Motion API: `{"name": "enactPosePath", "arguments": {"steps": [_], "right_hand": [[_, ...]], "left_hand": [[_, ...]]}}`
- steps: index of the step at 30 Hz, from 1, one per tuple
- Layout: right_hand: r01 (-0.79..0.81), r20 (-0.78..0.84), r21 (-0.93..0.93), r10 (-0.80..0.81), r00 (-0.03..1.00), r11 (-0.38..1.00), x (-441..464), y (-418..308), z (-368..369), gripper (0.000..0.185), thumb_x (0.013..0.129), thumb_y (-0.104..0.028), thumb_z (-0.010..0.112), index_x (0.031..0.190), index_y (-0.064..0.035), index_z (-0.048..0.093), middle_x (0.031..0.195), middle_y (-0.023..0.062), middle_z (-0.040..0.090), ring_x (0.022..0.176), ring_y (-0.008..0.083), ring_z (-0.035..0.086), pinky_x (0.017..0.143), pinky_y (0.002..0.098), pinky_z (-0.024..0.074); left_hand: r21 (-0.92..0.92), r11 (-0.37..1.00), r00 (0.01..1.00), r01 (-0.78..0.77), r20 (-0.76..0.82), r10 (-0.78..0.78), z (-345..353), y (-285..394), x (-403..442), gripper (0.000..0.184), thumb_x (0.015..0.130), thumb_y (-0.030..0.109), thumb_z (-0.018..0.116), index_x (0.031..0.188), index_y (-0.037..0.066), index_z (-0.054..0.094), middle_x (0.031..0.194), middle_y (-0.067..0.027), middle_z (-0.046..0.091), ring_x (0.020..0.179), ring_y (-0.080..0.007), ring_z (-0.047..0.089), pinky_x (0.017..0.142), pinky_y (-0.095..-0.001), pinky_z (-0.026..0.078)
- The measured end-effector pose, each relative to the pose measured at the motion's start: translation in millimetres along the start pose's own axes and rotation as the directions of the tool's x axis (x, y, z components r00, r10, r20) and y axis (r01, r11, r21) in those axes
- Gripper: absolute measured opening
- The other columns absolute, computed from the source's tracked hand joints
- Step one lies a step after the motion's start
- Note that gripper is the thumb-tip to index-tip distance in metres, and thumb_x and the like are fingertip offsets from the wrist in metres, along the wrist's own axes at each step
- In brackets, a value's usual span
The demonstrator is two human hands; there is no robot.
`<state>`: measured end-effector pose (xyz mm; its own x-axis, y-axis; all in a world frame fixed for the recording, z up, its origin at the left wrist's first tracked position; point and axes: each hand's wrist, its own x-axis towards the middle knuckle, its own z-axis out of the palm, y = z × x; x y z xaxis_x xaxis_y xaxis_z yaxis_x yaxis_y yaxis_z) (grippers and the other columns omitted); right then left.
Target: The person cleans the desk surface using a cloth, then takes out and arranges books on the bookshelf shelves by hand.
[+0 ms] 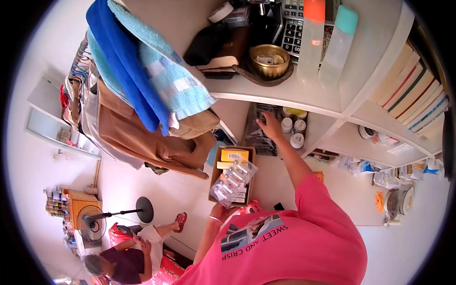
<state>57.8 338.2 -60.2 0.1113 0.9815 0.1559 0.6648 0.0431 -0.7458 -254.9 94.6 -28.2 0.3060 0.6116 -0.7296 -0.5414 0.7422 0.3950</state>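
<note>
My left hand [219,211] is closed on the near end of a small cardboard box [252,159], its fingers partly hidden beneath it. Clear plastic packaging with several compartments [232,181] lies across the top of the box, beside a yellow carton [234,155]. My right hand [270,126] reaches into a lower shelf compartment, fingers apart, over a dark plastic-covered item [260,137]. Whether it touches that item I cannot tell. Just right of this hand stand several white-lidded jars [287,125].
Above the compartment, a shelf [223,89] carries a brass bowl [269,61], a calculator [291,35] and two capped bottles [311,45]. Towels [128,66] and clothes [137,130] hang at left. A seated person [126,261] and a standing fan [92,222] are lower left.
</note>
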Motion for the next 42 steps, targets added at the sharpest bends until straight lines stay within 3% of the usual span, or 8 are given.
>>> {"name": "enactPosePath", "arguments": {"steps": [5, 10, 14, 17, 21, 27, 36, 42], "right_hand": [[0.114, -0.167, 0.126, -0.092, 0.982, 0.985, -124, 1, -1, 0.035, 0.088, -0.026, 0.058, 0.115, -0.0036, 0.055, 0.121, 0.0135, 0.055, 0.107, 0.0308, 0.055, 0.089, 0.0383, 0.0435], [-0.304, 0.061, 0.545, 0.325, 0.944, 0.781, -213, -26, -24, 0.034, 0.091, -0.023, 0.053, 0.120, -0.0043, 0.054, 0.117, 0.0140, 0.057, 0.101, 0.0231, 0.058, 0.081, 0.0322, 0.0479], [-0.121, 0.039, 0.569, 0.120, 0.992, 0.814, -230, -38, -37, 0.040, 0.094, -0.028, 0.049, 0.127, -0.0053, 0.049, 0.114, 0.0127, 0.059, 0.097, 0.0203, 0.059, 0.080, 0.0313, 0.0475], [-0.196, 0.099, 0.592, 0.172, 0.980, 0.782, -228, -34, -41, 0.041, 0.095, -0.026, 0.048, 0.129, -0.0037, 0.047, 0.118, 0.0096, 0.057, 0.097, 0.0153, 0.057, 0.081, 0.0287, 0.0470], [-0.221, 0.073, 0.579, 0.220, 0.973, 0.785, -235, -21, -30, 0.042, 0.095, -0.025, 0.046, 0.131, -0.0026, 0.045, 0.117, 0.0101, 0.057, 0.094, 0.0138, 0.057, 0.080, 0.0280, 0.0482], [-0.137, -0.072, 0.594, 0.222, 0.972, 0.793, -226, -17, -36, 0.043, 0.093, -0.025, 0.049, 0.131, -0.0027, 0.045, 0.110, 0.0155, 0.061, 0.085, 0.0180, 0.061, 0.073, 0.0288, 0.0490], [-0.203, -0.086, 0.316, 0.241, 0.967, 0.927, -206, 10, -26, 0.043, 0.087, -0.016, 0.057, 0.127, -0.0058, 0.046, 0.115, 0.0153, 0.054, 0.089, 0.0228, 0.062, 0.075, 0.0311, 0.0508], [-0.207, -0.016, -0.271, 0.210, 0.977, 0.940, -173, 20, -12, 0.051, 0.081, -0.016, 0.060, 0.129, -0.0087, 0.044, 0.106, 0.0167, 0.053, 0.087, 0.0287, 0.061, 0.073, 0.0401, 0.0519]], "left_hand": [[0.030, 1.000, 0.994, -0.007, 0.106, 0.003, 19, 24, -18, 0.040, 0.095, 0.016, 0.040, 0.128, -0.006, 0.039, 0.121, -0.0223, 0.052, 0.109, -0.0331, 0.055, 0.095, -0.0433, 0.047], [0.146, 0.989, 0.982, 0.006, 0.185, -0.033, 75, 30, -31, 0.044, 0.096, 0.020, 0.039, 0.130, -0.007, 0.036, 0.128, -0.0238, 0.046, 0.118, -0.0334, 0.049, 0.101, -0.0386, 0.043], [0.048, 0.998, 0.978, 0.051, 0.200, -0.059, 109, 15, -29, 0.048, 0.094, 0.021, 0.045, 0.131, -0.008, 0.034, 0.131, -0.0245, 0.042, 0.120, -0.0341, 0.045, 0.104, -0.0387, 0.040], [0.115, 0.990, 0.913, 0.078, 0.390, -0.118, 97, 1, -9, 0.050, 0.095, 0.031, 0.041, 0.134, 0.001, 0.034, 0.132, -0.0187, 0.045, 0.120, -0.0334, 0.047, 0.095, -0.0401, 0.047], [0.191, 0.981, 0.939, 0.033, 0.331, -0.097, 87, -17, 12, 0.051, 0.095, 0.036, 0.039, 0.135, 0.003, 0.035, 0.130, -0.0154, 0.047, 0.116, -0.0324, 0.050, 0.092, -0.0447, 0.046], [0.079, 0.996, 0.966, 0.035, 0.252, -0.054, 146, 8, 22, 0.041, 0.093, 0.014, 0.042, 0.130, -0.004, 0.037, 0.127, -0.0215, 0.046, 0.117, -0.0349, 0.048, 0.097, -0.0429, 0.046], [-0.212, 0.970, 0.988, 0.119, 0.119, -0.096, 213, 71, 186, 0.045, 0.083, 0.006, 0.052, 0.114, -0.014, 0.026, 0.115, -0.0382, 0.039, 0.111, -0.0579, 0.040, 0.088, -0.0530, 0.050], [-0.104, 0.985, 0.986, 0.135, -0.080, -0.144, 241, 97, 215, 0.042, 0.082, 0.009, 0.056, 0.106, -0.016, 0.032, 0.109, -0.0373, 0.045, 0.105, -0.0576, 0.045, 0.088, -0.0539, 0.050]]}}
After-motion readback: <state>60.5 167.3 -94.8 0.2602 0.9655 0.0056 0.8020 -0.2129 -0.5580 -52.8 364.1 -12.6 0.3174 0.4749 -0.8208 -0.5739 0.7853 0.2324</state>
